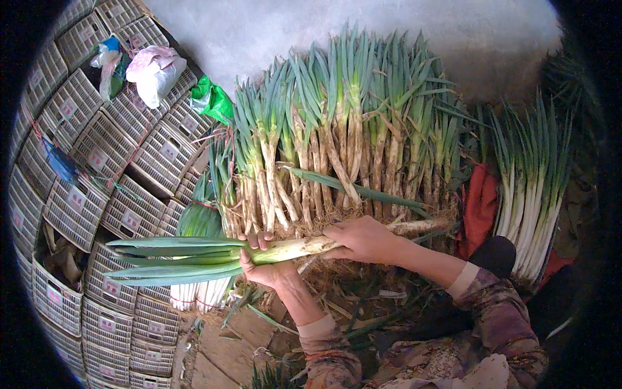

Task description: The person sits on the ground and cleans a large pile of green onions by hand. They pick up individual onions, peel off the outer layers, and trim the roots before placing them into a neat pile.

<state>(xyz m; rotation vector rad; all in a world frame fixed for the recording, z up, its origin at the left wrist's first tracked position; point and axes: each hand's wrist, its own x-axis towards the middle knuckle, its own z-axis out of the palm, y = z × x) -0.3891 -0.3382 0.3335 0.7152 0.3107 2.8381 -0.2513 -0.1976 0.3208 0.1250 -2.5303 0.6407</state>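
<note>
A long green onion [291, 250] lies sideways across both hands, its green leaves [175, 262] pointing left. My left hand [267, 270] wraps around it from below where the leaves meet the pale stem, with fingertips showing above. Farther along, my right hand [362, 238] grips the soiled white stem. Beyond that hand, a pale stem end [413, 227] shows towards the right; it appears to belong to the same onion. Just past my hands, a dense row of unpeeled green onions [335, 146] stands upright, with brown stems and tangled roots.
Stacked plastic crates [97, 150] fill the left side, with plastic bags [158, 75] on them. Tied onion bundles [199, 291] stand beside the crates. Cleaner white-stemmed onions [527, 209] stand at right, near red cloth [481, 209]. Leaf scraps [364, 311] litter the floor. A pale wall [291, 29] rises behind.
</note>
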